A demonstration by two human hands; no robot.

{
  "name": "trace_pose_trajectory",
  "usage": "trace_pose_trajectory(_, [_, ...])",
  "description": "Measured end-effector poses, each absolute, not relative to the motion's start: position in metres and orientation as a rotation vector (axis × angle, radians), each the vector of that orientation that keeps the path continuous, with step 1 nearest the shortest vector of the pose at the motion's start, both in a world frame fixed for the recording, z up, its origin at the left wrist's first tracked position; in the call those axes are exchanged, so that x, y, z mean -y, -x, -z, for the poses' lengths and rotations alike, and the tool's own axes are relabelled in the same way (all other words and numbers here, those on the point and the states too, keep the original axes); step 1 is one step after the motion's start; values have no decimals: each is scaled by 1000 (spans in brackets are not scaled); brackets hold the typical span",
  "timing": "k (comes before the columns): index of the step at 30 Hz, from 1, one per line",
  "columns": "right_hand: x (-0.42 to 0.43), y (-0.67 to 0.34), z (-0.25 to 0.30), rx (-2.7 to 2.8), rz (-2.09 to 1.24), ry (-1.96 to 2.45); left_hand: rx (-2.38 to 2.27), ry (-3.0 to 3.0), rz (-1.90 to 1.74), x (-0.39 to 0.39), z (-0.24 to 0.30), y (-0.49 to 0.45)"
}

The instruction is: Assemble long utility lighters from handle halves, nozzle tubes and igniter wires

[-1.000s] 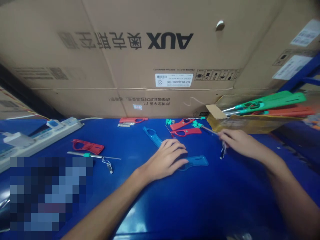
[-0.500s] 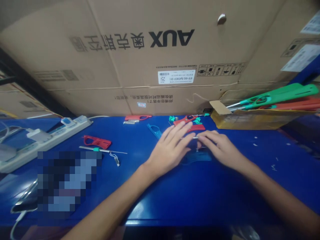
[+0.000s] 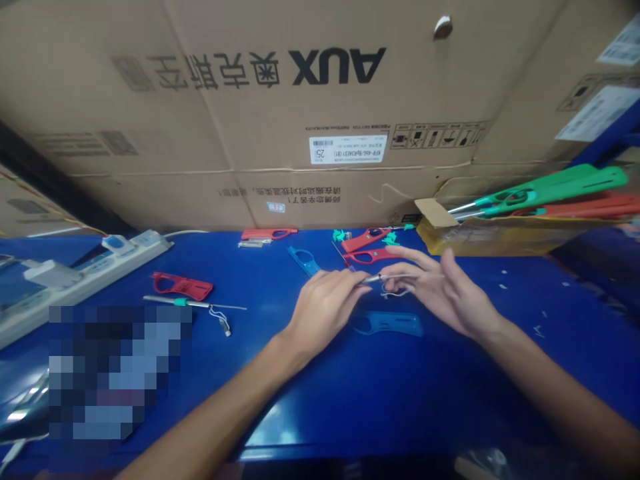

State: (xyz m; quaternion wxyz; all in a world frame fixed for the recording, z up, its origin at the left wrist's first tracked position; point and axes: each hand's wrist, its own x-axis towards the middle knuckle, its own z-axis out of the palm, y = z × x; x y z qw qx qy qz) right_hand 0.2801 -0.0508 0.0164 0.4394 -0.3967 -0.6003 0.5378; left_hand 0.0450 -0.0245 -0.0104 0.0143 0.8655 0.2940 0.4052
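Note:
My left hand [image 3: 327, 303] is closed around a metal lighter tube [image 3: 373, 279], its fingertips pinching the tube near its end. From that end a thin rod and white wires [image 3: 397, 293] run toward my right hand [image 3: 445, 287]. That hand is open, thumb raised and fingers spread, with the rod and wires passing by its fingers. Below the hands lies a translucent blue lighter handle shell [image 3: 393, 323]. Another blue shell [image 3: 303, 260] rests beyond my left hand. Red lighter shells [image 3: 373, 256] with small green pieces [image 3: 391, 239] are just past my fingers.
At back right, a cardboard box [image 3: 490, 240] holds green and red lighters [image 3: 560, 190]. On the left are a red shell [image 3: 183, 287], a lighter tube with green collar [image 3: 181, 302] and a white power strip [image 3: 95, 287]. A large carton [image 3: 210, 133] stands behind.
My right hand has opened and drawn slightly right, thumb lifting. My left hand has shifted left and closed on the tube. The blue shell below shows more fully, and the view has shifted slightly.

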Motion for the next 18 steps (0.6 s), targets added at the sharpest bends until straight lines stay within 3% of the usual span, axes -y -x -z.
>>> trace_pose_trajectory(18, [56, -267, -13, 1620, -1191, 1042, -934, -2212, -1333, 22, 17, -47])
